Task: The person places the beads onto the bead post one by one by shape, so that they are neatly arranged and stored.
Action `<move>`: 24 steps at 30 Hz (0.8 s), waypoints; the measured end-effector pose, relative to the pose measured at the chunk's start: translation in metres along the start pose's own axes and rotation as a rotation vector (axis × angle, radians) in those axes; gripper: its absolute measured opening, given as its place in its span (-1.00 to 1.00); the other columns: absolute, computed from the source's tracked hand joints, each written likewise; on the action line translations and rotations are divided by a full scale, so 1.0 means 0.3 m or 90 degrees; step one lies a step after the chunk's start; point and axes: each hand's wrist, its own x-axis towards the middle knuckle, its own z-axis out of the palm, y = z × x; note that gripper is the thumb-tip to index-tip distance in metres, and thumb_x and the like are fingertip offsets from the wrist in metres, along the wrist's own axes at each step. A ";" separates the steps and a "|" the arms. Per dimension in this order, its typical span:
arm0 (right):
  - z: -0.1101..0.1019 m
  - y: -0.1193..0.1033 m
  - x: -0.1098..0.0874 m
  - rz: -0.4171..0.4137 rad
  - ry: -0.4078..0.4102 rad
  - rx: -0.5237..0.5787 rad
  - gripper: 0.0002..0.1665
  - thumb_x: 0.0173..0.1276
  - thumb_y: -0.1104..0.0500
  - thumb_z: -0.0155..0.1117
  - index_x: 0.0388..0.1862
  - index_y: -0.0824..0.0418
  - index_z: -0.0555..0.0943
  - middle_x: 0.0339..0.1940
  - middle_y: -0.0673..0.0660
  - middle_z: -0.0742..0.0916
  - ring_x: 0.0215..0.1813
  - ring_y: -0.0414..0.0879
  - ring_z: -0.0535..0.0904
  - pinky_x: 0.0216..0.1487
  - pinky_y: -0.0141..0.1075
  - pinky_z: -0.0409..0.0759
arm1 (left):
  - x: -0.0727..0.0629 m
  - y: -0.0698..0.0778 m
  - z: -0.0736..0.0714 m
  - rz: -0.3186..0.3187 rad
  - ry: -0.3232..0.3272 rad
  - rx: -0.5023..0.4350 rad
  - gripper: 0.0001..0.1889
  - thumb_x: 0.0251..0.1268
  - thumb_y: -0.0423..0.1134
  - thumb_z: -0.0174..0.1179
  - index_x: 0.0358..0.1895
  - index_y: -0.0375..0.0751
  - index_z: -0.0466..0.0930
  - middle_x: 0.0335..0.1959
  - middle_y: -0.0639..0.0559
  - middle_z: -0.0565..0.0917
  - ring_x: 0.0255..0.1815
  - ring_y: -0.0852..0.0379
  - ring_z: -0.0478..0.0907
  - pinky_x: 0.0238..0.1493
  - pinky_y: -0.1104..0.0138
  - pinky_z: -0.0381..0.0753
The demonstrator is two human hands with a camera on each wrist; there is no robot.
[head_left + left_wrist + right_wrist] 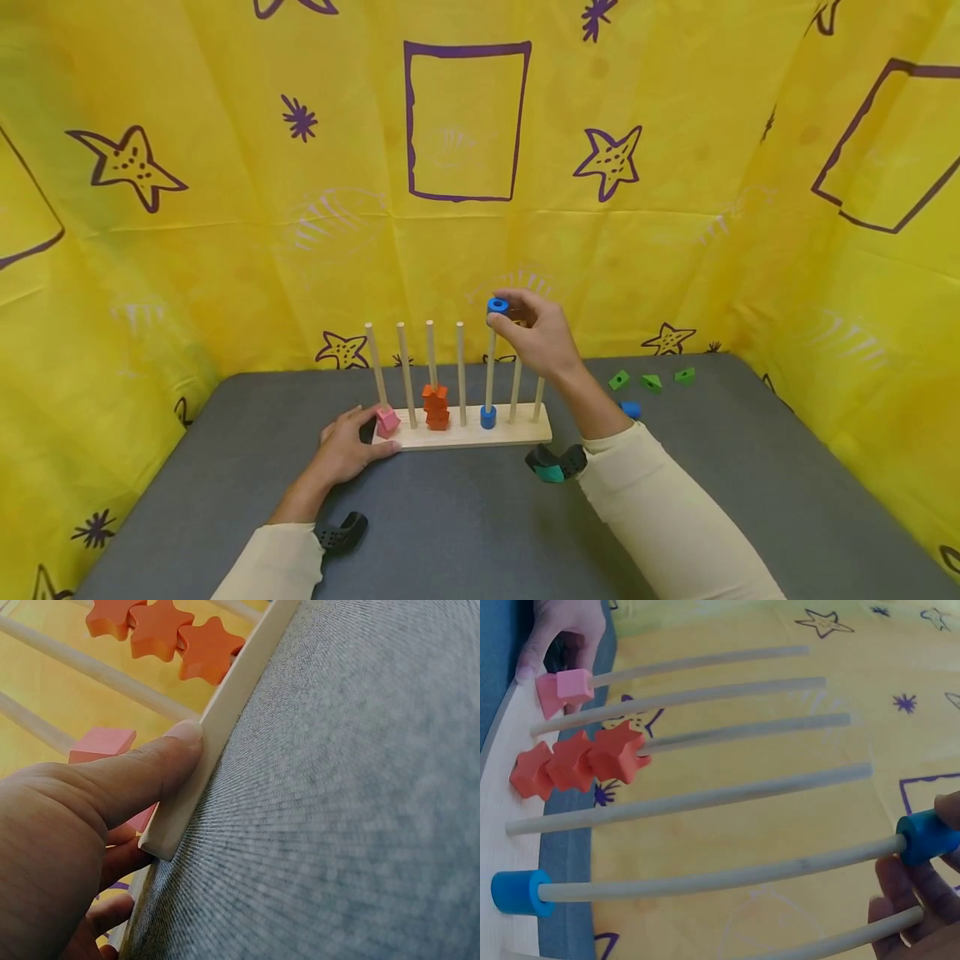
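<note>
A wooden base [457, 436] with several upright pegs stands on the table. My right hand [538, 333] pinches a blue cylinder bead [497, 307] at the top of one peg; in the right wrist view that peg's tip meets the bead [928, 836]. Lower on the same peg sits another blue bead [488, 417]. My left hand [347, 446] grips the base's left end, thumb along its front edge in the left wrist view. Beside its fingers, pink blocks [387, 422] sit on the leftmost peg. Orange star beads [436, 408] are stacked on the third peg.
On the table's right lie green blocks [652, 383] and a loose blue bead [631, 409]. Yellow patterned cloth [465, 250] rises behind and at both sides of the grey table [450, 525]. Bare pegs [461, 375] stand on either side of the blue beads' peg.
</note>
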 end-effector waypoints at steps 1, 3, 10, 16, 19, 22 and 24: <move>0.002 0.001 0.000 0.001 0.004 0.004 -0.57 0.33 0.24 0.31 0.17 0.31 0.57 -0.15 0.20 0.70 -0.16 0.04 0.60 -0.25 -0.22 0.55 | 0.000 0.000 -0.001 0.001 0.001 0.000 -0.05 -0.02 0.12 0.45 0.39 -0.33 0.30 0.37 -0.51 0.18 0.35 -0.55 -0.06 0.20 -0.37 -0.10; 0.006 -0.013 -0.002 0.010 0.008 0.005 -0.58 0.33 0.25 0.32 0.16 0.32 0.58 -0.16 0.22 0.70 -0.18 0.08 0.60 -0.27 -0.21 0.55 | -0.001 0.000 -0.002 0.006 0.002 0.001 -0.05 -0.02 0.12 0.45 0.39 -0.34 0.30 0.36 -0.51 0.19 0.35 -0.55 -0.05 0.20 -0.36 -0.11; 0.023 0.029 -0.006 0.034 0.009 0.022 -0.56 0.28 0.28 0.35 0.15 0.32 0.58 -0.17 0.22 0.68 -0.20 0.11 0.58 -0.34 -0.28 0.53 | -0.001 -0.004 -0.001 0.018 0.005 0.006 -0.06 -0.02 0.13 0.45 0.38 -0.35 0.31 0.34 -0.52 0.22 0.34 -0.55 -0.02 0.22 -0.33 -0.14; 0.039 0.059 -0.027 0.051 0.025 0.044 -0.54 0.31 0.20 0.35 0.18 0.25 0.57 -0.20 0.20 0.63 -0.26 0.08 0.53 -0.36 -0.29 0.48 | 0.000 -0.004 0.000 0.018 0.004 0.008 -0.06 -0.02 0.12 0.45 0.38 -0.35 0.32 0.34 -0.51 0.23 0.35 -0.54 -0.02 0.22 -0.32 -0.15; 0.049 0.069 -0.036 0.073 0.041 0.067 -0.51 0.32 0.15 0.35 0.22 0.17 0.53 -0.22 0.16 0.61 -0.25 0.03 0.54 -0.31 -0.26 0.47 | -0.001 -0.002 0.000 0.017 0.003 0.008 -0.06 -0.02 0.12 0.45 0.38 -0.35 0.31 0.34 -0.51 0.22 0.35 -0.53 -0.02 0.22 -0.32 -0.15; 0.059 0.083 -0.043 0.093 0.057 0.105 -0.45 0.29 0.17 0.37 0.25 0.14 0.47 -0.19 0.18 0.63 -0.19 0.03 0.59 -0.20 -0.19 0.53 | -0.001 -0.001 -0.001 0.018 0.003 0.009 -0.06 -0.02 0.12 0.45 0.38 -0.35 0.31 0.34 -0.51 0.22 0.35 -0.53 -0.02 0.22 -0.33 -0.15; 0.065 0.091 -0.050 0.104 0.066 0.123 -0.42 0.27 0.19 0.39 0.25 0.15 0.45 -0.17 0.20 0.63 -0.16 0.06 0.60 -0.13 -0.15 0.56 | -0.001 -0.001 -0.001 0.020 0.003 0.009 -0.06 -0.02 0.12 0.46 0.38 -0.35 0.31 0.34 -0.51 0.22 0.35 -0.53 -0.02 0.22 -0.32 -0.15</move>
